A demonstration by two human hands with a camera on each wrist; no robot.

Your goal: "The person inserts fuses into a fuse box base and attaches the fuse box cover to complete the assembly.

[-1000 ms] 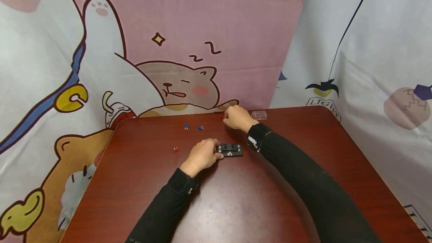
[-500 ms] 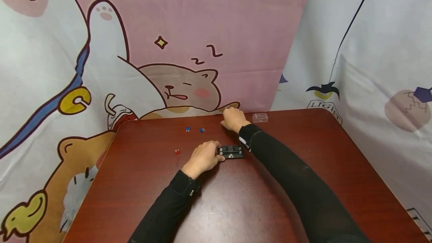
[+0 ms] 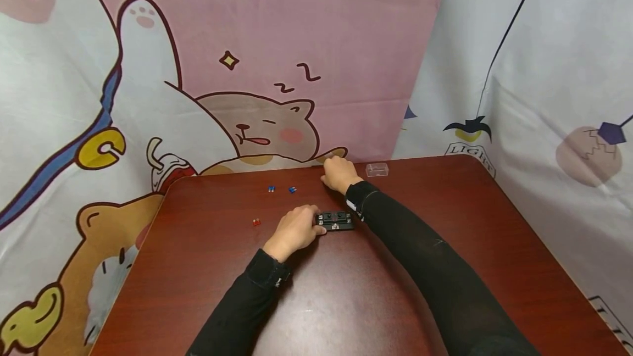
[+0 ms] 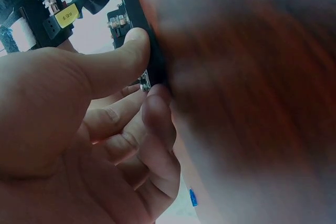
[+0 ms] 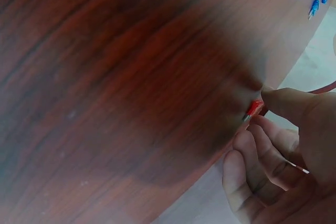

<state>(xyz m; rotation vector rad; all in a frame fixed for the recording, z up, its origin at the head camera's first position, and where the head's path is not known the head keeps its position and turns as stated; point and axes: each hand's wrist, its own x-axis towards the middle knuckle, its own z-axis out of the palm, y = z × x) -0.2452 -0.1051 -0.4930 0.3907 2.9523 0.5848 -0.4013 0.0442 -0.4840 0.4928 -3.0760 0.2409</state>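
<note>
My left hand (image 3: 294, 231) grips the left end of a black block with metal screw terminals (image 3: 336, 221), thumb along its near side. The left wrist view shows the thumb on the block (image 4: 137, 11) and fingers curled beneath. At the far table edge, my right hand (image 3: 339, 174) reaches down with bent fingers. In the right wrist view, a small red blade fuse (image 5: 253, 108) sits between the thumb and fingertips, its metal prongs pointing away from the palm. From the head view that fuse is hidden behind the hand.
Two blue blade fuses, the left one (image 3: 271, 189) and the right one (image 3: 292, 190), lie near the back. Another red fuse (image 3: 256, 222) lies left of my left hand. A clear plastic box (image 3: 377, 170) stands at the far edge of the brown table (image 3: 445, 207).
My right hand has shifted slightly left at the far edge, and the red fuse by its fingers has gone out of the head view. The left hand keeps its grip on the black block.
</note>
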